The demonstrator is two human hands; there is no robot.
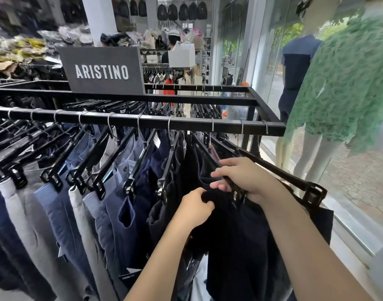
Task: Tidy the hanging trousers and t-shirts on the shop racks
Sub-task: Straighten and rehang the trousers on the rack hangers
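The right hand (246, 179) grips the black hanger (238, 194) of the dark trousers (236, 235), with its fingers curled around the bar. At 8 o'clock from it, the left hand (195, 207) pinches the waistband, fingers closed on the cloth. The trousers hang at 5 o'clock below the rack rail (142, 121), near its right end.
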